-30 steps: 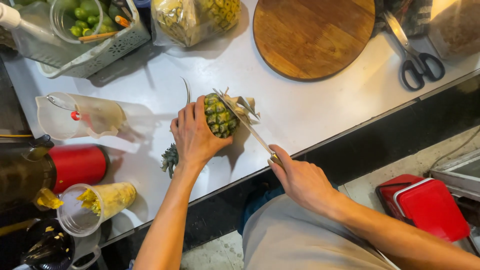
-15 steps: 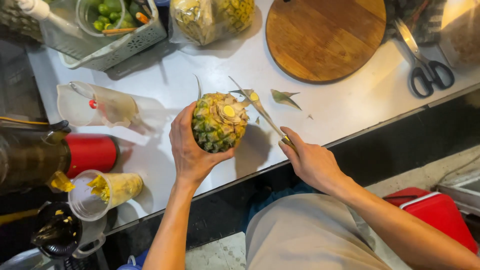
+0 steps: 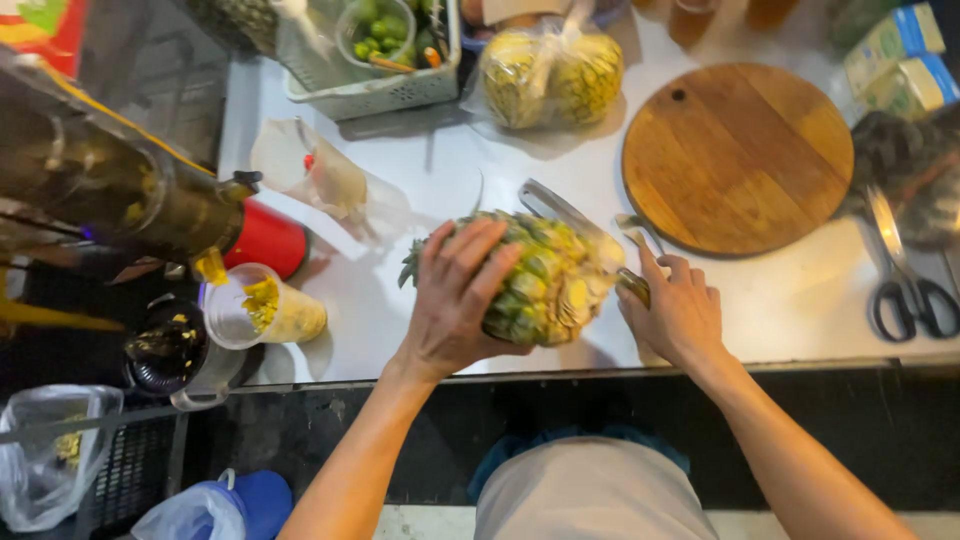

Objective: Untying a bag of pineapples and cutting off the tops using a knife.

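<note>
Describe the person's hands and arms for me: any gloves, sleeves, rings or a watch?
Both the left hand and the right hand are bare, with no gloves. The forearms are uncovered to the frame's edge, so no sleeves show. No rings, watch or wristband are visible.

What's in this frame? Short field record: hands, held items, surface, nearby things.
left hand: grips the green-yellow pineapple, lying on its side
right hand: holds a metal-bladed knife against the pineapple
surface: white countertop
behind: round wooden cutting board, clear bag of peeled pineapple
right: black-handled scissors
left: clear plastic cup with yellow pieces
</note>
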